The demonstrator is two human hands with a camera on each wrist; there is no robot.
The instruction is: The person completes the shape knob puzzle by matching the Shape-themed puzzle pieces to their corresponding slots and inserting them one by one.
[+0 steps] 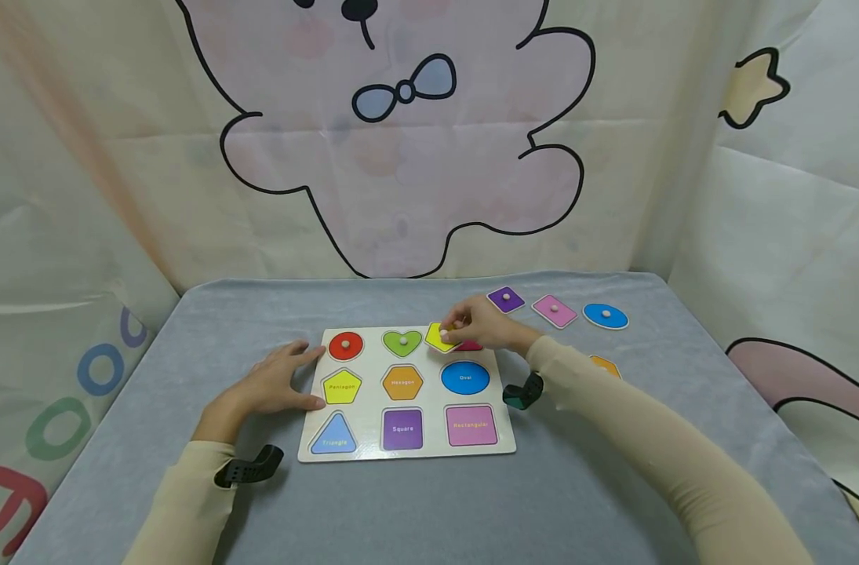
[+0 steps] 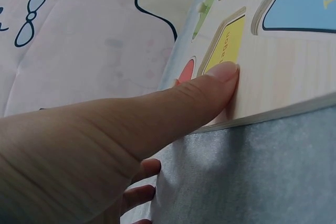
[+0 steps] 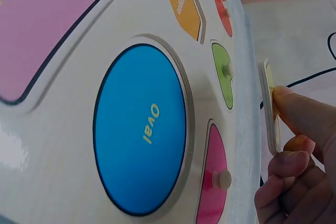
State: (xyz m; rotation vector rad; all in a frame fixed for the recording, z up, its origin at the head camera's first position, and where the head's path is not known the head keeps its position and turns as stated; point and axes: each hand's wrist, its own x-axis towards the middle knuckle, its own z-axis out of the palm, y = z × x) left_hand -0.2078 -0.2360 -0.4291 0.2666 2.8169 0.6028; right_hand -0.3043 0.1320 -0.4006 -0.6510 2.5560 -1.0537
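Observation:
My right hand (image 1: 491, 323) pinches a yellow pentagon puzzle piece (image 1: 434, 339) and holds it above the top right of a white puzzle board (image 1: 432, 396). In the right wrist view this piece (image 3: 269, 111) is tilted on edge, apart from the board. My left hand (image 1: 274, 383) rests along the board's left edge, its thumb (image 2: 210, 85) on the rim beside the yellow pentagon recess (image 1: 341, 387). Seated in the top row are a red circle piece (image 1: 346, 346), a green heart piece (image 1: 402, 342) and a magenta piece (image 3: 212, 177), partly hidden by my right hand in the head view.
Behind and right of the board lie a purple square piece (image 1: 505, 300), a pink rectangle piece (image 1: 555, 311), a blue oval piece (image 1: 606, 316) and an orange piece (image 1: 606, 365) partly behind my right sleeve. A grey-blue cloth (image 1: 401, 510) covers the table; a printed curtain hangs behind.

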